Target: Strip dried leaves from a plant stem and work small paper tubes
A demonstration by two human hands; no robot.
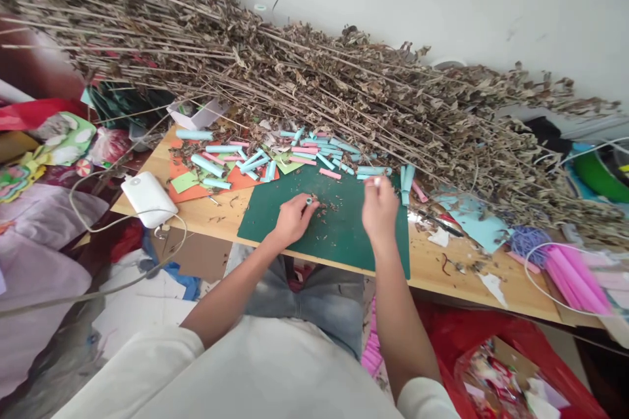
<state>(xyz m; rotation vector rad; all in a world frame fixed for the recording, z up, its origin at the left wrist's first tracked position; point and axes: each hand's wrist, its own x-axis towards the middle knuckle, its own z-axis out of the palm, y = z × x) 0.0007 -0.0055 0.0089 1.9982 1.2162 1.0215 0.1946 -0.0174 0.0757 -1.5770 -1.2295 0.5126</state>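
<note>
Closest to the camera was the person's own white shirt (265,373), arms stretched out over a green mat (344,239), so I'll go by that mat. The left hand (293,217) was over its left half, fingers curled around one small paper tube (309,201), end showing. The right hand (380,206) was up over the mat's right side, curled nearly into a fist. Too blurry to tell if it was pinching anything.

Progress-wise, a decent batch looked rolled: loads of blue tubes (207,165) and some pink tubes (329,174) along the mat's back edge and left of it on the tabletop (432,281). Couldn't say if the held one was finished. Leaf crumbs (322,213) were scattered mid-mat, and the huge heap of dried stalks (304,78) behind it had tons of leaves on, so I'd guess plenty of material was left.

Containers: a red bag (462,324) below and right of the mat had wrappers and paper scraps in it. A little white box (196,118) behind-left held something greenish, too small to make out.
</note>
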